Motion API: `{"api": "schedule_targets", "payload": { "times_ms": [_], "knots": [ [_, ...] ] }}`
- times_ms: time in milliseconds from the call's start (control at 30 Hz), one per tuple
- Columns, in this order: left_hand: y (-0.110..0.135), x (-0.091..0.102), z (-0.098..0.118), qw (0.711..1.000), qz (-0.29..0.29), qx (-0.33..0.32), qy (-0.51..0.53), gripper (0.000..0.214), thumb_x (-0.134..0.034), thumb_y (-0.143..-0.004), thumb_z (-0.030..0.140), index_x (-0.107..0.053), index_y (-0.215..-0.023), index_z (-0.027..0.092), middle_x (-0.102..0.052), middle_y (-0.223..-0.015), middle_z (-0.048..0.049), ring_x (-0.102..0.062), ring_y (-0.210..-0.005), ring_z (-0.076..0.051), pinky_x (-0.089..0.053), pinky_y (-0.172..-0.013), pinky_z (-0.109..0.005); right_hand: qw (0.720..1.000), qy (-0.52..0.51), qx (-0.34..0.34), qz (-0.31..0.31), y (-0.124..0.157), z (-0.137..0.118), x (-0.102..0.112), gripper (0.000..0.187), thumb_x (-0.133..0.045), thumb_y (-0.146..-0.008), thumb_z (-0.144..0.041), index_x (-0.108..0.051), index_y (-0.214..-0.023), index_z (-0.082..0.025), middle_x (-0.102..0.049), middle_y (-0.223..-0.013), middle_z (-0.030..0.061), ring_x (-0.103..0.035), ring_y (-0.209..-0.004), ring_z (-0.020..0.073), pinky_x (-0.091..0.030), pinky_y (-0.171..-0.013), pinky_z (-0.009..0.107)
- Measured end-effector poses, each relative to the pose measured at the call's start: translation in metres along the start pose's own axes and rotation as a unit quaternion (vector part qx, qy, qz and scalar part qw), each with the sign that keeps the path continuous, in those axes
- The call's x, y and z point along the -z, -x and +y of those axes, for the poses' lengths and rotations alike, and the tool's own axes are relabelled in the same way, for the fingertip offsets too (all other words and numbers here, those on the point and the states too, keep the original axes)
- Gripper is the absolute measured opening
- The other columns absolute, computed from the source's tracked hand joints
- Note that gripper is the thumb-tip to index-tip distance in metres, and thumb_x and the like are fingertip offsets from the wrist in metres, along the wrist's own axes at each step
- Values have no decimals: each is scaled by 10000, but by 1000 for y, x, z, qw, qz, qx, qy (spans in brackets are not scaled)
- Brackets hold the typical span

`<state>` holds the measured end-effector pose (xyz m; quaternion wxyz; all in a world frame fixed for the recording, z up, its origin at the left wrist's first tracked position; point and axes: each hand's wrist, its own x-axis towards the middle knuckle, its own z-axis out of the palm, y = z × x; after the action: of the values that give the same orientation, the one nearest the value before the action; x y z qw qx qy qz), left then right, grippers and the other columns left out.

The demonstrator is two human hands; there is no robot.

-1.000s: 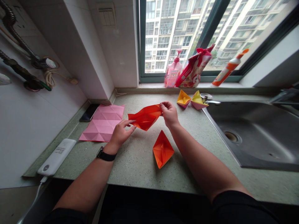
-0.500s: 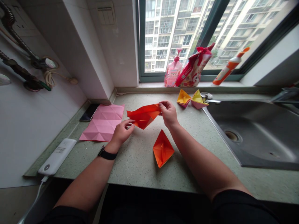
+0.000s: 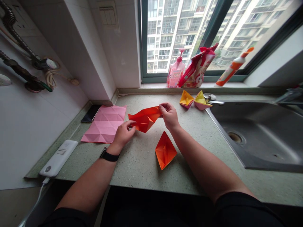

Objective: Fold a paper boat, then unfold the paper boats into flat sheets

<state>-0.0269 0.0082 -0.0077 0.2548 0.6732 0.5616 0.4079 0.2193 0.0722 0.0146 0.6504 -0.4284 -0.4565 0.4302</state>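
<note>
A half-folded orange paper hangs a little above the green speckled counter. My left hand pinches its left tip, fingers closed, a black watch on the wrist. My right hand pinches its right tip. A finished orange paper boat lies on the counter just below, between my forearms. A creased pink sheet lies flat to the left of my left hand.
Two yellow-and-pink paper boats sit near the steel sink. A phone and a white power bank lie at the left. A pink pump bottle, a red bag and an orange bottle stand on the windowsill.
Both hands have drawn slightly closer together with the orange paper, the right hand shifting a little left. The paper's shape has tightened a bit.
</note>
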Motion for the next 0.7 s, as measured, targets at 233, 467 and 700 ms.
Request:
{"api": "schedule_targets", "payload": {
  "times_ms": [233, 467, 700],
  "knots": [
    [1, 2, -3, 997, 27, -66, -28, 136, -686, -968, 296, -806, -952, 234, -776, -1050, -77, -724, -1037, -255, -569, -938, -376, 999, 30, -2, -15, 1, 3, 1, 388, -779, -786, -567, -614, -920, -243, -647, -844, -14, -600, -696, 143, -519, -514, 241],
    [-2, 6, 3, 981, 116, -150, 42, 137, -711, -989, 323, -811, -962, 233, -661, -1213, -97, -655, -1217, -251, -498, -1153, -434, 996, 85, -25, 4, -5, 11, 9, 369, -746, -765, -554, -619, -909, -240, -666, -850, 9, -619, -718, 168, -531, -527, 263],
    [-3, 12, 5, 957, 147, -148, 203, 165, -728, -999, 399, -796, -995, 249, -672, -1283, -84, -640, -1268, -235, -507, -1144, -426, 992, 101, -70, 15, -10, 22, 16, 349, -764, -722, -501, -643, -898, -225, -661, -843, 1, -632, -728, 158, -560, -532, 254]
  ]
}}
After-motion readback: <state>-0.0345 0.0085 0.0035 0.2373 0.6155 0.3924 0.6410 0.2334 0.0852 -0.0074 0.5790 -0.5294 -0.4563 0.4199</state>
